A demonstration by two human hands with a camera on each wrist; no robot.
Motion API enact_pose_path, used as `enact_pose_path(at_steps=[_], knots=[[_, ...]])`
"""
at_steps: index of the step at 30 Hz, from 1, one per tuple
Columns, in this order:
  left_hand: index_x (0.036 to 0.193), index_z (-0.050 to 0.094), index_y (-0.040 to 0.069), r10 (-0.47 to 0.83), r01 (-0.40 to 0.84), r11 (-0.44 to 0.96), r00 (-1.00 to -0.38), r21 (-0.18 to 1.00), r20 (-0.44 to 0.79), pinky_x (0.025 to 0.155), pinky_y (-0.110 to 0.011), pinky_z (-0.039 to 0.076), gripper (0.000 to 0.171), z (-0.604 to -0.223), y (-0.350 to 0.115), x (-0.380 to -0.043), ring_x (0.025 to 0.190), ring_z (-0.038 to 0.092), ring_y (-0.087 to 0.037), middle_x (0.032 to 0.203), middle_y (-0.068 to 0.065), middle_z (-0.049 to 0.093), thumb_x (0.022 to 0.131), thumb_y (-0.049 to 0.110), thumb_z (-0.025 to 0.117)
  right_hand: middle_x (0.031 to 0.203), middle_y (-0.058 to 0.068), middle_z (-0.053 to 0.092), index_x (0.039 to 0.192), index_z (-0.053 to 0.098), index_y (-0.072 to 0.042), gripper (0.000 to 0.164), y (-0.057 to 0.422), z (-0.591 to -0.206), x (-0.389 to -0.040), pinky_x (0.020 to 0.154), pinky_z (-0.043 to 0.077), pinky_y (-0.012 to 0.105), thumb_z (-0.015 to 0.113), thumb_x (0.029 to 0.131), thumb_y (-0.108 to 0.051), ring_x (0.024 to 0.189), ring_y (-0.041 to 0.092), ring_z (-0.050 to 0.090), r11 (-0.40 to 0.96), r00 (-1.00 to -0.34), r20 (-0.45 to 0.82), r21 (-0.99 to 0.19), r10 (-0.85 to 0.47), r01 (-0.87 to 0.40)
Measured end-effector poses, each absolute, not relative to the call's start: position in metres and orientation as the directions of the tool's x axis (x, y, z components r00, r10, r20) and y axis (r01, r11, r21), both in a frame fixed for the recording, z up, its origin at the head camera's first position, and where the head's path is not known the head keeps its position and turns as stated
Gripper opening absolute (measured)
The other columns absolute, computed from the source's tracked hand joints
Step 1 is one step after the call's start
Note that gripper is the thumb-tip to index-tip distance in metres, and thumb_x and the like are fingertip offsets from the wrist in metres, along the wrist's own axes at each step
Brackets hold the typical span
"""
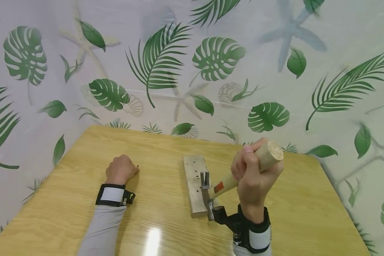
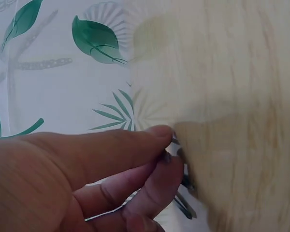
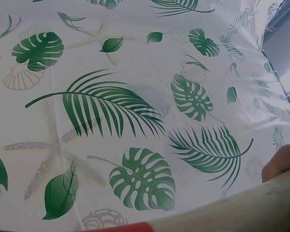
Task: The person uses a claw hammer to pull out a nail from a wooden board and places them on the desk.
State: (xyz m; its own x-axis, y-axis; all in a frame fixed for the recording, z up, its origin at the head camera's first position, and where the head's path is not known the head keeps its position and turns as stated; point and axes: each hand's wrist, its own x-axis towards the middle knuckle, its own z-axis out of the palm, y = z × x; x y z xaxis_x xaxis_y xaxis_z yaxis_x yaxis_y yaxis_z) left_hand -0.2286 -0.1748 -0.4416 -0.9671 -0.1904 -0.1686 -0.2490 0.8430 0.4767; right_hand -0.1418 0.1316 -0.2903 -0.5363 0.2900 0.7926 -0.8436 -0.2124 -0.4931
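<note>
My right hand grips a claw hammer by its pale wooden handle, close to the thick butt end. The hammer's metal head is at the right edge of a wooden block, its claw pointing away from me; whether it touches the block I cannot tell. Dark spots or holes run along the block's top. On the left, my left hand is at the table, thumb and fingers pinching small dark nails, mostly hidden by the fingertips. The right wrist view has the handle with its red band.
The wooden table lies under both hands and the block. Behind it and at the sides hangs a white leaf-patterned sheet. Black straps with camera mounts sit on both wrists, the right one close to the hammer head.
</note>
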Motion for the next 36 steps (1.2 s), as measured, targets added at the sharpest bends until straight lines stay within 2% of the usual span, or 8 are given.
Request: enact_pose_path(at_steps=[10, 15, 18, 20, 23, 27, 33, 36], knots=[[0.055, 0.061, 0.010, -0.180, -0.219, 0.853, -0.975, 0.474, -0.126, 0.046, -0.033, 0.041, 0.042, -0.438, -0.190, -0.214, 0.052, 0.056, -0.023, 0.054, -0.002, 0.056, 0.094, 0.023, 0.069, 0.045, 0.001, 0.034, 0.065, 0.036, 0.005, 0.030, 0.147, -0.289, -0.137, 0.031, 0.027, 0.022, 0.048, 0.093, 0.006, 0.033, 0.009, 0.031, -0.197, -0.538, 0.810, -0.503, 0.232, -0.842], [0.056, 0.061, 0.012, -0.165, -0.189, 0.841, -0.982, 0.508, -0.092, 0.042, -0.029, 0.035, 0.049, -0.433, -0.195, -0.214, 0.045, 0.049, -0.018, 0.048, 0.002, 0.050, 0.101, 0.032, 0.058, 0.050, 0.005, 0.044, 0.060, 0.040, 0.008, 0.042, 0.171, -0.302, -0.140, 0.043, 0.041, 0.022, 0.054, 0.097, -0.005, 0.041, 0.011, 0.045, -0.071, -0.478, 0.835, -0.478, 0.273, -0.875], [0.058, 0.056, 0.013, -0.130, -0.147, 0.832, -0.989, 0.535, -0.069, 0.044, -0.028, 0.030, 0.048, -0.428, -0.194, -0.216, 0.046, 0.042, -0.016, 0.050, 0.003, 0.043, 0.102, 0.033, 0.056, 0.051, 0.004, 0.048, 0.059, 0.043, 0.010, 0.047, 0.191, -0.307, -0.143, 0.043, 0.043, 0.019, 0.056, 0.099, -0.012, 0.040, 0.009, 0.047, -0.004, -0.470, 0.824, -0.494, 0.316, -0.869], [0.060, 0.055, 0.013, -0.100, -0.119, 0.829, -0.993, 0.547, -0.064, 0.045, -0.028, 0.028, 0.046, -0.423, -0.193, -0.217, 0.047, 0.040, -0.016, 0.053, 0.003, 0.041, 0.102, 0.032, 0.055, 0.053, 0.004, 0.049, 0.064, 0.047, 0.011, 0.051, 0.204, -0.310, -0.145, 0.039, 0.043, 0.019, 0.060, 0.100, -0.021, 0.038, 0.008, 0.048, 0.035, -0.482, 0.815, -0.519, 0.321, -0.854], [0.062, 0.054, 0.013, -0.062, -0.088, 0.833, -0.996, 0.547, -0.067, 0.046, -0.027, 0.026, 0.044, -0.419, -0.191, -0.218, 0.049, 0.038, -0.016, 0.054, 0.003, 0.039, 0.102, 0.031, 0.054, 0.053, 0.006, 0.050, 0.082, 0.052, 0.015, 0.055, 0.219, -0.312, -0.147, 0.036, 0.043, 0.020, 0.064, 0.101, -0.036, 0.035, 0.009, 0.048, 0.077, -0.502, 0.822, -0.538, 0.269, -0.839], [0.064, 0.051, 0.012, -0.013, -0.046, 0.833, -0.998, 0.551, -0.063, 0.047, -0.027, 0.026, 0.042, -0.418, -0.186, -0.220, 0.050, 0.037, -0.016, 0.056, 0.003, 0.037, 0.103, 0.029, 0.053, 0.052, 0.008, 0.048, 0.103, 0.052, 0.015, 0.057, 0.235, -0.313, -0.148, 0.034, 0.040, 0.022, 0.057, 0.102, -0.042, 0.033, 0.011, 0.045, 0.095, -0.524, 0.834, -0.544, 0.174, -0.834], [0.068, 0.054, 0.010, 0.044, 0.001, 0.818, -0.997, 0.576, -0.061, 0.050, -0.027, 0.026, 0.038, -0.420, -0.164, -0.224, 0.054, 0.038, -0.017, 0.058, 0.002, 0.037, 0.102, 0.028, 0.053, 0.051, 0.008, 0.047, 0.103, 0.052, 0.012, 0.050, 0.253, -0.315, -0.144, 0.032, 0.039, 0.024, 0.051, 0.105, -0.037, 0.031, 0.013, 0.045, 0.099, -0.568, 0.811, -0.582, 0.140, -0.807], [0.078, 0.063, 0.006, 0.070, 0.020, 0.816, -0.995, 0.577, -0.065, 0.050, -0.028, 0.028, 0.033, -0.422, -0.150, -0.224, 0.055, 0.041, -0.017, 0.062, -0.001, 0.044, 0.102, 0.027, 0.054, 0.050, 0.008, 0.047, 0.101, 0.053, 0.011, 0.048, 0.261, -0.316, -0.141, 0.032, 0.039, 0.025, 0.052, 0.105, -0.036, 0.031, 0.013, 0.045, 0.109, -0.589, 0.795, -0.604, 0.144, -0.789]])
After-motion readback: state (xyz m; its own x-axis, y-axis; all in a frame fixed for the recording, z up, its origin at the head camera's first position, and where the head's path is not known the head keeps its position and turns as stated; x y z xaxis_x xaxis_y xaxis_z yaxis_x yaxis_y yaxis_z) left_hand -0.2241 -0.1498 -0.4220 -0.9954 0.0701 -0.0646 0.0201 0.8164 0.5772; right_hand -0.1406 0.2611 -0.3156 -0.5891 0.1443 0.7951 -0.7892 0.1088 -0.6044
